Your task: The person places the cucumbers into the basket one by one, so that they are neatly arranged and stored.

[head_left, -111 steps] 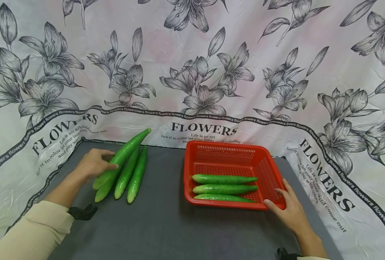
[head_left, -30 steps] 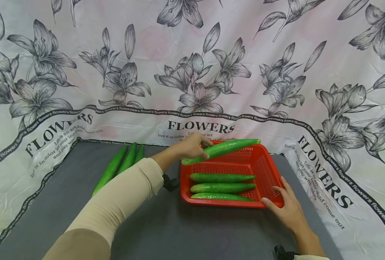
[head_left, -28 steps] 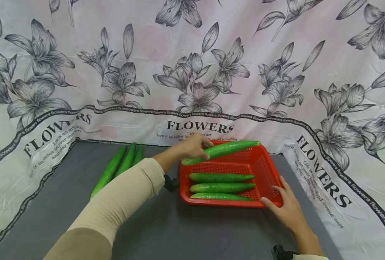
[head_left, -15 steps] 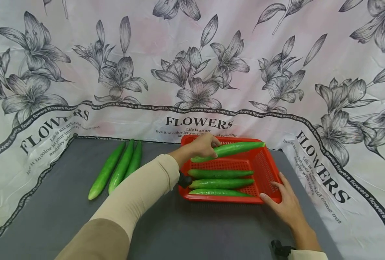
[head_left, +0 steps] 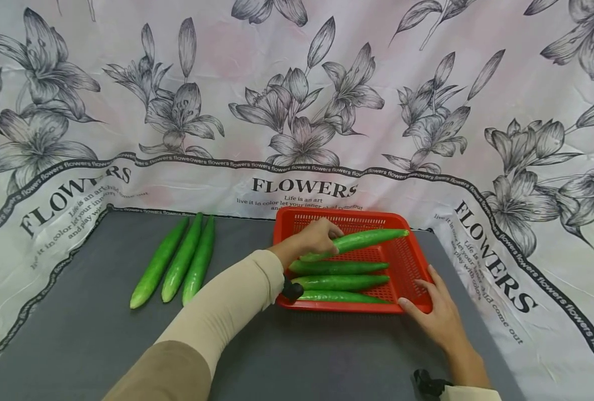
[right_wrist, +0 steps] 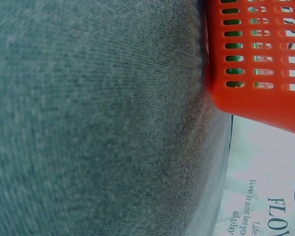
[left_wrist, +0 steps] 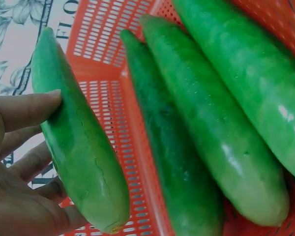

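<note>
Your left hand (head_left: 319, 236) has moved from the group by the tabletop's left edge to the red basket (head_left: 347, 307), bringing the held cucumber (head_left: 369, 239) with it, and sits lower over the basket than half a second ago. Its thumb and fingers are partly closed, pinching the cucumber, which slants across the basket's far half; you cannot tell whether it touches the bottom. Just nearer you, three basket cucumbers (head_left: 344, 282) lie side by side toward the near wall. Your right hand (head_left: 444, 320), partly spread, holds the basket's near right corner, thumb at the near rim and fingers over the right wall. The basket stands by the far edge of the tabletop (head_left: 327, 345), right of centre. Three loose cucumbers (head_left: 181, 259) lie near the far left corner.
</note>
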